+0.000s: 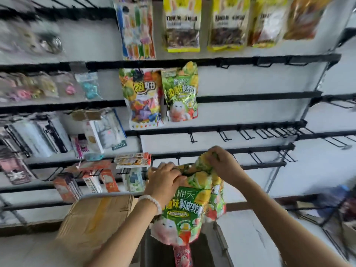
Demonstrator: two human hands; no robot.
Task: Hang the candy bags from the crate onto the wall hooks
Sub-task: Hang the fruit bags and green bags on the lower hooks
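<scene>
My left hand and my right hand both grip the top edges of green candy bags with a pink-and-white cartoon face, held up in front of the lower black rails. The bags hang down over a dark crate, of which only part shows below them. Another green candy bag of the same kind hangs on the wall beside a multicoloured candy bag. Bare black wall hooks stick out from the rail just above my hands.
Yellow snack bags and a toothbrush pack hang on the top row. Small packaged goods fill the left rails. A cardboard box stands below left, and more bare hooks line the rails at right.
</scene>
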